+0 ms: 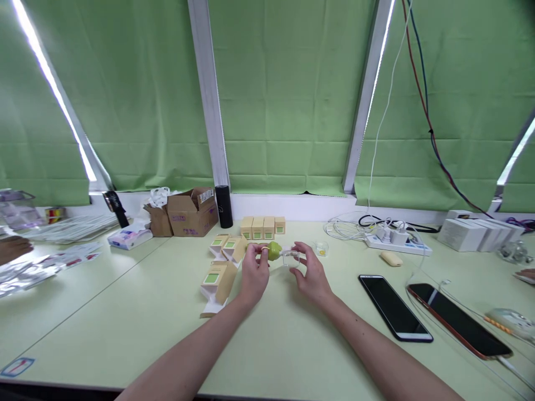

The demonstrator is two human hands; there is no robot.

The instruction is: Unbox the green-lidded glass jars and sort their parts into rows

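Pinching — left fingers [264, 259]: green piece [274, 251] | right fingers [297, 274]: clear container [291, 259] | box labels [212, 278] — illegible

Green pc. [274, 251] looks smooth, clr cont. [291, 259] glossy, boxes [258, 228] matt cardbd.

Bright, even light; glare through 3 blind gaps [54, 92]; edges stretched.

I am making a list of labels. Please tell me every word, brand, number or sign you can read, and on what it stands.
None can be read with certainty.
Cardboard box: purple print and white label, blurred.
Tan boxes: labels too small.
Black bottle: mark too small.
Soft pack: print blurred.
Table sticker: red mark, unclear.
Green object in left hand: no readable text.
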